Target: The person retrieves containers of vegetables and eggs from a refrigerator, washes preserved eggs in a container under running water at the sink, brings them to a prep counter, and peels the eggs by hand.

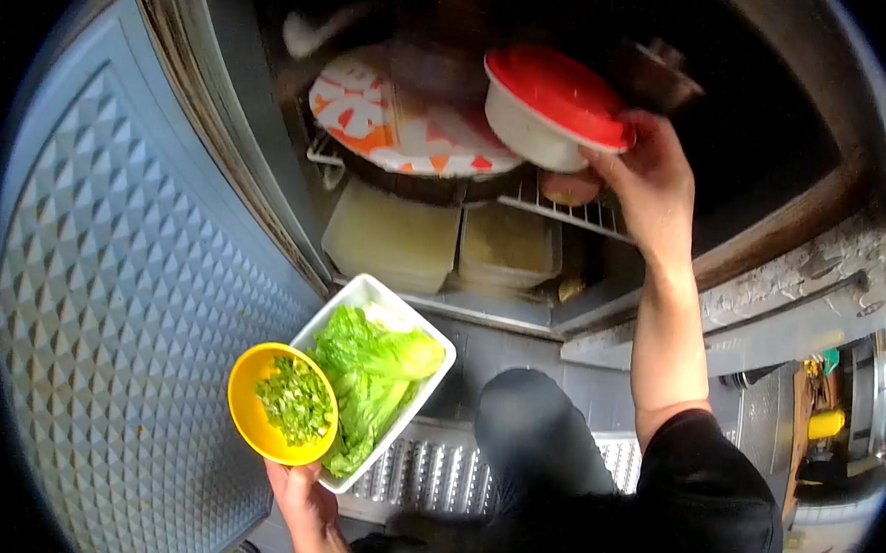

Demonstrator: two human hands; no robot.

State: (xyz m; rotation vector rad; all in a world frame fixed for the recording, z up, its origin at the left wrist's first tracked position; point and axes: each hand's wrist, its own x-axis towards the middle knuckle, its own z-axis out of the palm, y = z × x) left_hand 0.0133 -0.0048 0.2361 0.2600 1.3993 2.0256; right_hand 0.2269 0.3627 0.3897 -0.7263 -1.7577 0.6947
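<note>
My right hand (pixel 653 182) grips the rim of a white bowl (pixel 531 129) with a red lid (pixel 558 87), held tilted in front of the dark fridge interior. At lower left, my left hand (pixel 306 505) is closed on a yellow bowl (pixel 246 406) of chopped greens (pixel 296 399). Right beside that bowl, partly behind it, is a white rectangular dish (pixel 427 386) with lettuce leaves (pixel 373 373). Whether my left fingers also support this dish is hidden.
A large round item with an orange-and-white patterned cover (pixel 411 125) sits on the wire shelf (pixel 586 219). Below stand two plastic containers (pixel 390 239). The textured blue door (pixel 141 311) stands wide at left; a worn white panel (pixel 792 305) borders the right.
</note>
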